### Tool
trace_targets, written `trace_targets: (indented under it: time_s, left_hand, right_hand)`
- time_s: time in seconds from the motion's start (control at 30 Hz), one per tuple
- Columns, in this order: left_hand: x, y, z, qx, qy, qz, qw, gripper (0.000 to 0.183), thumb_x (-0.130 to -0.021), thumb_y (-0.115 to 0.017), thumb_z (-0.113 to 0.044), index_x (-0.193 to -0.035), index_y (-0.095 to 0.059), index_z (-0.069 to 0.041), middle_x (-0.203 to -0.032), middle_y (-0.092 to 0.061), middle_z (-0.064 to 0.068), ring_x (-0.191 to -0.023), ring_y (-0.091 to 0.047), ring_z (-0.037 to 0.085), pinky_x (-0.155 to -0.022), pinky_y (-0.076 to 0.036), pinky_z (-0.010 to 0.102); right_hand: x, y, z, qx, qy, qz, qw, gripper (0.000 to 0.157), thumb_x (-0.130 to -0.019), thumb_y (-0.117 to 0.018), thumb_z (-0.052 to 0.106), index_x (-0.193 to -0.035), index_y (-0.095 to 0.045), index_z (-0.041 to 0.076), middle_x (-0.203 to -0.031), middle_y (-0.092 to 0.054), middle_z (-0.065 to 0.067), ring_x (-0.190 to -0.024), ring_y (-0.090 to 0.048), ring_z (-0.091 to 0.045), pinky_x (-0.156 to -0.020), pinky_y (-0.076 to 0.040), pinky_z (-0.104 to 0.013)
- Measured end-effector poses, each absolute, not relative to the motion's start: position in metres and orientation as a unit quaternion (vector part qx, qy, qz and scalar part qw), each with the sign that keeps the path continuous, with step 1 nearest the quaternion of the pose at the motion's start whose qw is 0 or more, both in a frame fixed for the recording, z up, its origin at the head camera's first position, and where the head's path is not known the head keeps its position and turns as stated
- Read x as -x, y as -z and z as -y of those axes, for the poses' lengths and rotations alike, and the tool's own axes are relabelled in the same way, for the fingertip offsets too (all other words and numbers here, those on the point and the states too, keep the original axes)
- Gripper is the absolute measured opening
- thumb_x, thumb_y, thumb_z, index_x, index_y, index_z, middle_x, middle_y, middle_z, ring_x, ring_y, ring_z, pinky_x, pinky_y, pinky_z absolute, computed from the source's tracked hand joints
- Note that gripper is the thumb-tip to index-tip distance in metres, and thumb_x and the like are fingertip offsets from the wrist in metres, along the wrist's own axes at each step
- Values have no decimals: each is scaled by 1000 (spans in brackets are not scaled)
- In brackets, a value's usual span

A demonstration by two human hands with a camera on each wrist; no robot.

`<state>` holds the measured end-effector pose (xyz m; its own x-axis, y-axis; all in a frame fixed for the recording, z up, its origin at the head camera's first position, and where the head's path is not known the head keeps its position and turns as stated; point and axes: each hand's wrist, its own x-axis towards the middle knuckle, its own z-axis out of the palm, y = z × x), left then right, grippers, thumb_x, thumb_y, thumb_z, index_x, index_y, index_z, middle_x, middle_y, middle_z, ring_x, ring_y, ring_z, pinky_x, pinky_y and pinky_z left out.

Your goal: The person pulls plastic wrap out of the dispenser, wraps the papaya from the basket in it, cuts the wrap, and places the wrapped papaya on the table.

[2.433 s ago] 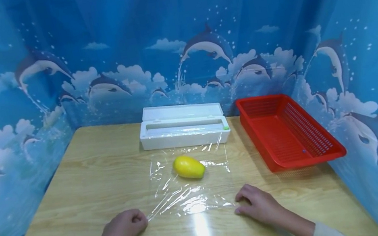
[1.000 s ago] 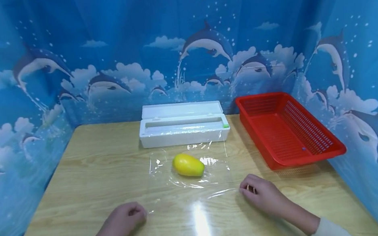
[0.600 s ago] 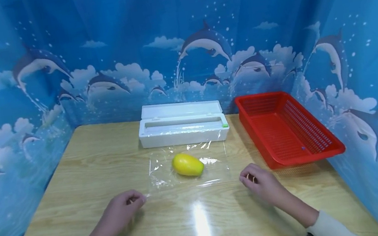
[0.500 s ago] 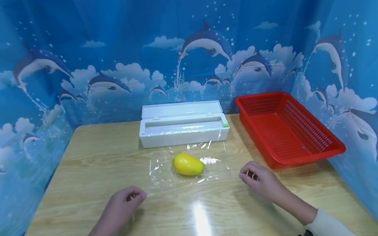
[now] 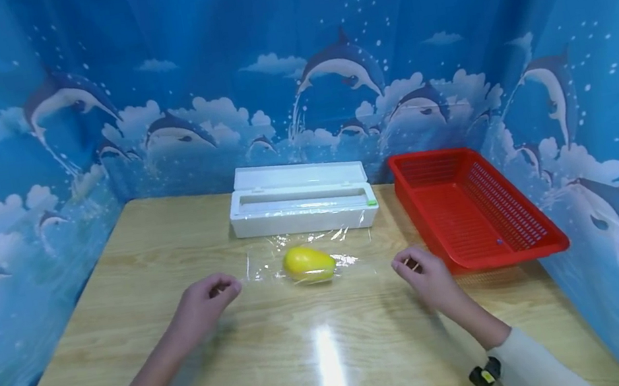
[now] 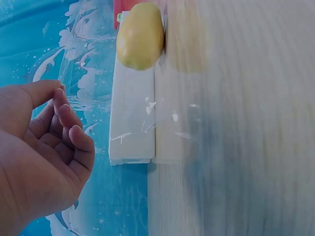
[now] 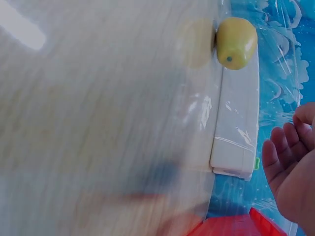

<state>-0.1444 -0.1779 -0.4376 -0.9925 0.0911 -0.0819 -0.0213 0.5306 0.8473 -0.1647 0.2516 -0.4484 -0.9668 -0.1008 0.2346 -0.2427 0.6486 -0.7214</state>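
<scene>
A clear sheet of cling film runs from a white cling film dispenser box toward me. On it lies a yellow mango-like fruit, greenish at its right end. To the fruit's left, my left hand pinches one corner of the film between thumb and index finger; the left wrist view shows the film stretching from those fingertips. At the right, my right hand pinches the opposite corner. Both hands are raised above the table, and the film's near edge is lifted in front of the fruit.
Behind the fruit, the dispenser's lid stands raised. A red plastic basket sits at the right rear of the wooden table. A blue dolphin-print curtain surrounds the back and sides.
Both hands have moved away from me and upward, bringing the film's near edge closer to the fruit. The fruit, dispenser and basket have stayed in place.
</scene>
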Motion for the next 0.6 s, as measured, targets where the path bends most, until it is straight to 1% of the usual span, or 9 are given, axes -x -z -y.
trace_targets:
  time_s: [0.23, 0.3, 0.43, 0.6]
  left_hand:
    - [156, 436, 179, -25, -502, -862, 59, 37, -101, -60, -38, -119, -67, -6, -109, -67, 11, -95, -58, 22, -76, -51, 32]
    - [160, 435, 179, -21, -510, -858, 62, 39, -102, -59, -39, -121, -66, -5, -110, -66, 12, -97, -58, 24, -76, -51, 33]
    - [172, 437, 179, -11, -527, -847, 69, 39, -101, -60, -39, -120, -66, -5, -107, -64, 16, -91, -57, 28, -73, -52, 35]
    - [190, 440, 180, -3, -540, -839, 71, 42, -101, -60, -40, -119, -66, -3, -99, -61, 17, -79, -53, 21, -68, -50, 36]
  right_hand:
    - [177, 444, -247, -66, -417, 903, 77, 16, -99, -66, 22, -103, -69, 7, -95, -67, -8, -85, -58, -18, -68, -51, -23]
    - [181, 444, -245, -61, -421, 902, 76, 16, -99, -66, 22, -104, -69, 7, -97, -67, -9, -86, -59, -20, -69, -52, -24]
    - [191, 444, -241, -39, -428, 900, 77, 17, -99, -66, 22, -105, -69, 7, -99, -67, -10, -87, -59, -22, -69, -52, -24]
    - [204, 446, -238, -19, -427, 900, 84, 20, -99, -65, 25, -106, -70, 7, -101, -67, -10, -88, -59, -22, -71, -51, -25]
